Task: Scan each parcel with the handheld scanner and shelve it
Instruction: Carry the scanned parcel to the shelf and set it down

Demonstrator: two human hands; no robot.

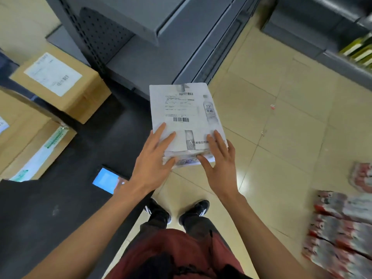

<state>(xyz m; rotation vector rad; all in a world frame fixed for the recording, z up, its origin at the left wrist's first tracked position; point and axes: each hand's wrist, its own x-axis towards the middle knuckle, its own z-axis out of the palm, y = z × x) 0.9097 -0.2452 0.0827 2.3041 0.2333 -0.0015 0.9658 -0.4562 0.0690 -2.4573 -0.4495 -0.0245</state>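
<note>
You hold a flat white parcel with a printed shipping label and two barcodes point(186, 119) out in front of you, over the edge of the black counter and the beige tiled floor point(281, 127), just short of the grey metal shelving unit point(157, 47). Its small print is too fine to read, and its near edge is hidden under your fingers. Your left hand point(153, 160) lies on the parcel's near left corner, fingers straight and spread on top, thumb against the near edge. Your right hand point(219, 162) mirrors it on the near right corner, fingers nearly straight, thumb at the edge (what supports the underside cannot be seen). On the black counter top point(60, 198), near your left wrist, lies a handheld device with a lit blue screen point(106, 180), partly covered by your forearm. Further left sit brown cardboard boxes with white labels point(58, 83), blurred. At the right edge, red-and-white wrapped packs point(342, 228) are smeared and cut off.
</note>
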